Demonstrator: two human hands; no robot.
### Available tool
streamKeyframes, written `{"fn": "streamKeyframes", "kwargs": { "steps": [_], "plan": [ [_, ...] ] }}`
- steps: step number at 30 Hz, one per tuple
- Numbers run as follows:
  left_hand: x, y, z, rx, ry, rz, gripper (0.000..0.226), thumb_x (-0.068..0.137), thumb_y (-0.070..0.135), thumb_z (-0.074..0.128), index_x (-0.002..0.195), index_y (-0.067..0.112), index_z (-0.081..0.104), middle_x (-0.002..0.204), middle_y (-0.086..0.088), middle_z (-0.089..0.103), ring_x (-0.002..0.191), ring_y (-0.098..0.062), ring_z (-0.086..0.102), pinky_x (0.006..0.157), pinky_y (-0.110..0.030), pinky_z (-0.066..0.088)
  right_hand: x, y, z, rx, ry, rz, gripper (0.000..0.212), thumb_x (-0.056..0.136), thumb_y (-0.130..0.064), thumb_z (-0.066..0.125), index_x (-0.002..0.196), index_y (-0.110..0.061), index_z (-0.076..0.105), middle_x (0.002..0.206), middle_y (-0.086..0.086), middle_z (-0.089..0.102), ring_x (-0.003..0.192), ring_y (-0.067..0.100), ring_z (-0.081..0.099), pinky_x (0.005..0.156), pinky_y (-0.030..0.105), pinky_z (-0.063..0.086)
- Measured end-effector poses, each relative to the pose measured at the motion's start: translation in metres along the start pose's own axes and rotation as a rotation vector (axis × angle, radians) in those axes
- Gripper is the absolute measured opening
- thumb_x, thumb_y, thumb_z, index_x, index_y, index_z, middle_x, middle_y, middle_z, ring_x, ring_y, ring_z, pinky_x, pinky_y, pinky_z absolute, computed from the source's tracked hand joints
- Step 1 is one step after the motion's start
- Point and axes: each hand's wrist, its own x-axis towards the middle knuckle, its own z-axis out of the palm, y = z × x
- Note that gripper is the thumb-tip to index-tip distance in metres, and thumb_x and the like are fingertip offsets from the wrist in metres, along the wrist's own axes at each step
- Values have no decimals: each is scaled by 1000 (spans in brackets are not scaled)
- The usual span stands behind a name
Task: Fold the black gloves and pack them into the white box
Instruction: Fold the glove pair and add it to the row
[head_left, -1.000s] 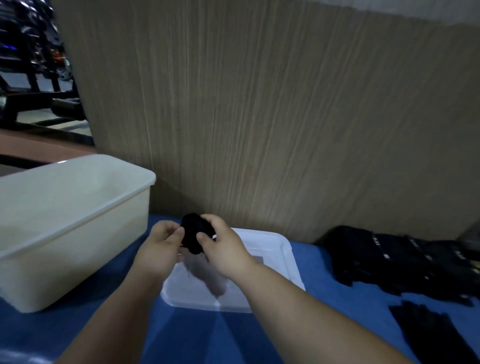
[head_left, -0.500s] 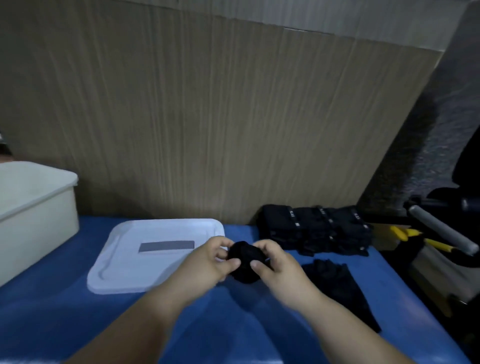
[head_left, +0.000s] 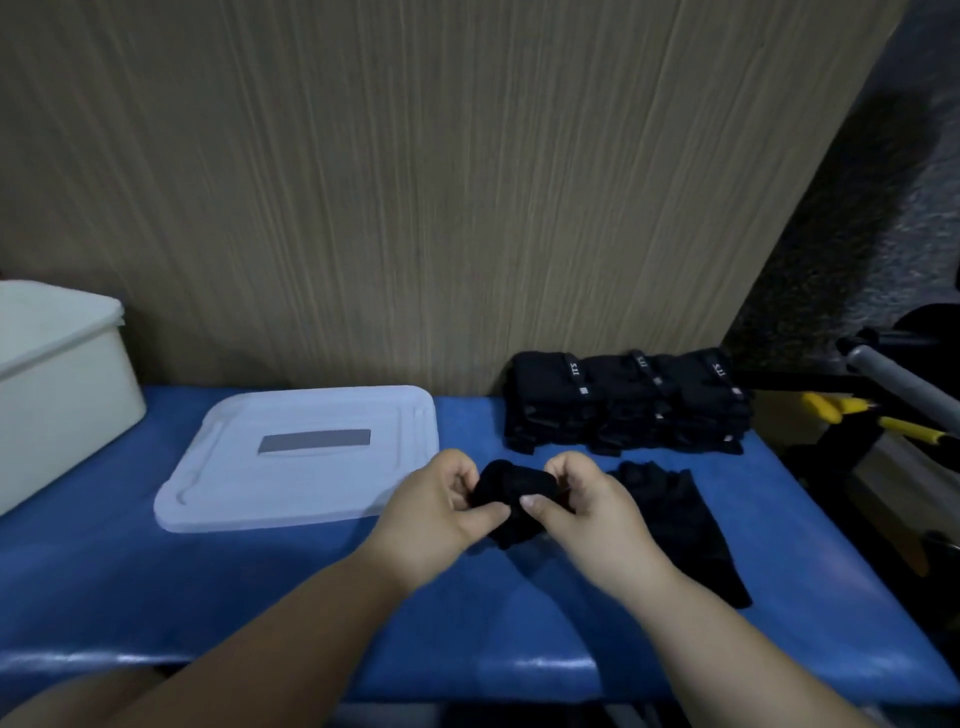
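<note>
Both hands grasp one bunched black fabric glove (head_left: 511, 499) above the blue padded table (head_left: 260, 587): left hand (head_left: 436, 512) and right hand (head_left: 582, 501) each pinching it. A white plastic box (head_left: 57, 384) stands far left.

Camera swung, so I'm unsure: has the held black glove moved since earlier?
Yes. The black glove went right, from above the white lid to beside its right edge.
</note>
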Motion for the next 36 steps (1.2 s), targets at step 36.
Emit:
{"fn": "streamKeyframes", "kwargs": {
  "steps": [36],
  "plan": [
    [19,-3,15,-554,-153,-134,20,96,3,49,106,12,63,97,-6,68,88,-18,61,80,-31,49,5,-1,-11,710,-155,283,22,99,-18,43,93,-9,63,77,0,66,68,8,56,59,22,41]
  ]
}}
